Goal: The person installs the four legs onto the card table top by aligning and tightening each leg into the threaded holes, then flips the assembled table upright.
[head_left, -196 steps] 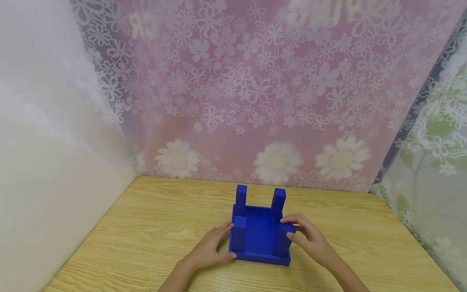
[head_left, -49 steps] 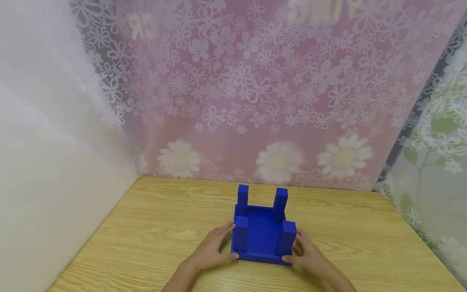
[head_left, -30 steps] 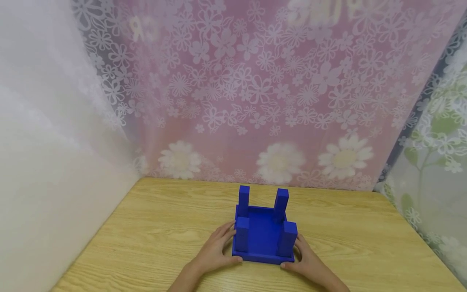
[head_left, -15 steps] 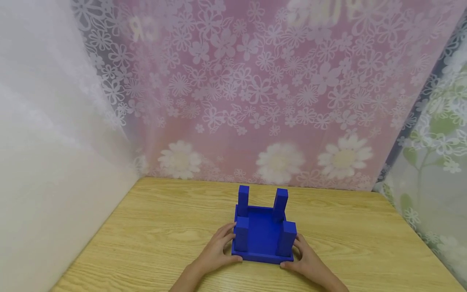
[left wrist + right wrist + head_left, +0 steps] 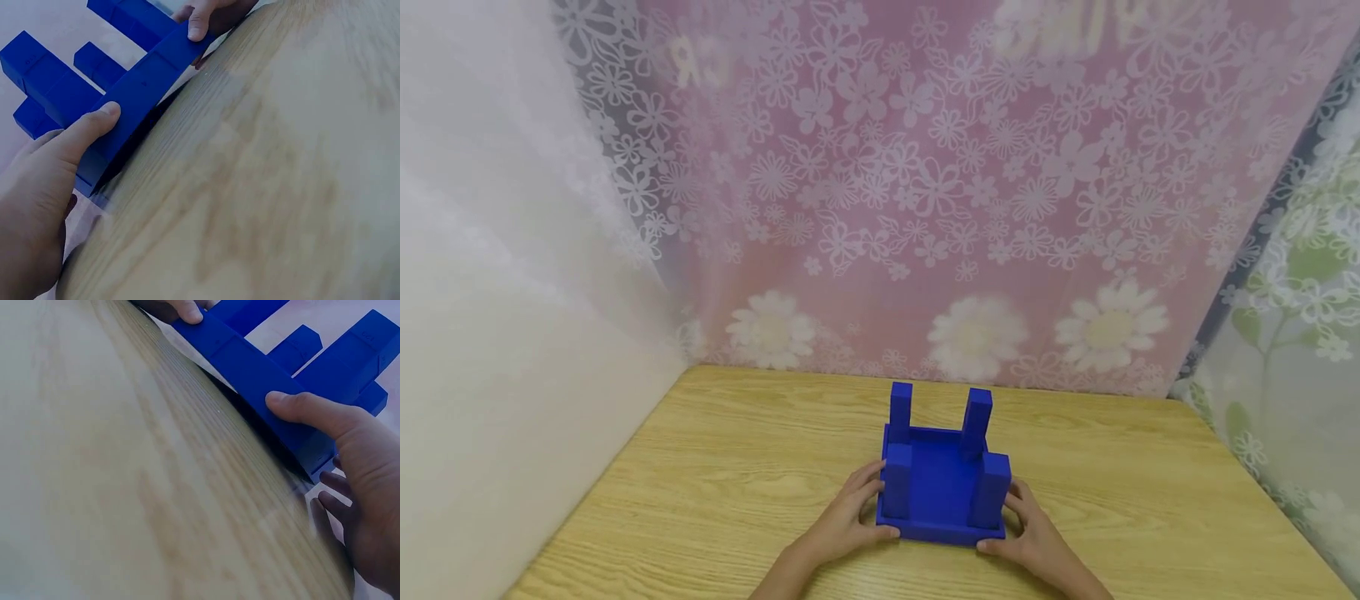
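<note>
A blue upturned toy table [image 5: 940, 475] sits before me, its shallow rimmed base at the bottom and a square leg [image 5: 990, 490] rising from each corner. My left hand [image 5: 844, 518] grips the front left corner, thumb on the front rim and fingers along the side. At the front right corner my right hand [image 5: 1033, 533] holds it the same way; its fingers are partly hidden behind the near right leg. Both wrist views show a thumb pressed to the front rim [image 5: 147, 78]. Beneath that rim [image 5: 250, 375] runs a dark strip; I cannot tell whether the base is raised.
The wood-grain table [image 5: 760, 450] spreads around the blue piece. A pink flowered curtain [image 5: 880, 208] hangs along its back edge. A white sheet [image 5: 527, 292] borders the left, and a green and white flowered curtain [image 5: 1292, 350] borders the right.
Over the earlier frames my right hand came down from the near right leg to the base's front right corner. The blue piece shifted slightly right. Little differs in the last half second.
</note>
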Available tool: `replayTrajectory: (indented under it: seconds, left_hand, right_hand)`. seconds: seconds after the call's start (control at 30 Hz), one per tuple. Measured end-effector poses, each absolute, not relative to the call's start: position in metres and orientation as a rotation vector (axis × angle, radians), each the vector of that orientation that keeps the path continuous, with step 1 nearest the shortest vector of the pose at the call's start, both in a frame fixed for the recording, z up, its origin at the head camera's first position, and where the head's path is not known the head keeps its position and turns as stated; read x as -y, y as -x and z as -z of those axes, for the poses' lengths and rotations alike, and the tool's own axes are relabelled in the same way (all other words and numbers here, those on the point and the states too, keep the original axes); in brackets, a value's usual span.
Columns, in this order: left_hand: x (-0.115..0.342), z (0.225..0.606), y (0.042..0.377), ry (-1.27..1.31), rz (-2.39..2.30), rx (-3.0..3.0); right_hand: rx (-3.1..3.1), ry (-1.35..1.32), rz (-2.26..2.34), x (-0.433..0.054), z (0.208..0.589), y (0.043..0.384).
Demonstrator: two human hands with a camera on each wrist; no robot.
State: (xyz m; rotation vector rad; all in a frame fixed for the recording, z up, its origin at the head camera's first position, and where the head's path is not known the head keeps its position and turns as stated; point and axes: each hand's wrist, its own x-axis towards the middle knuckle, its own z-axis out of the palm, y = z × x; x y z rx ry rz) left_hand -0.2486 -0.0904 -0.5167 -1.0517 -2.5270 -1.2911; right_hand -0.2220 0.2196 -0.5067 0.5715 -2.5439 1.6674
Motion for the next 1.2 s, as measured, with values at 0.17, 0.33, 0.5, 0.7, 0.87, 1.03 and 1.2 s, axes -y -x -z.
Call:
replayTrajectory:
  seconds: [0.17, 0.33, 0.5, 0.7, 0.87, 1.03, 1.2]
  left_hand:
    - [0.088, 0.512, 0.245, 0.980, 1.449, 2.557]
    - [0.086, 0.504, 0.242, 0.901, 1.480, 2.578]
    - [0.085, 0.495, 0.239, 0.874, 1.465, 2.566]
    - [0.086, 0.488, 0.236, 0.870, 1.539, 2.540]
    - [0.085, 0.477, 0.230, 0.833, 1.584, 2.555]
    - [0.083, 0.469, 0.227, 0.798, 1.641, 2.543]
    - [0.079, 0.464, 0.228, 0.823, 1.714, 2.479]
  right_hand:
    - [2.547, -0.517, -1.752, -0.220, 0.500, 0.220]
    - [2.579, -0.372, -1.840, -0.217, 0.491, 0.217]
    - [2.622, -0.358, -1.791, -0.218, 0.483, 0.216]
    - [2.704, -0.594, -1.558, -0.225, 0.477, 0.214]
    - [2.565, -0.868, -1.301, -0.228, 0.479, 0.214]
    - [2.390, -0.955, -1.138, -0.227, 0.485, 0.224]
    - [2.273, -0.958, -1.187, -0.227, 0.492, 0.237]
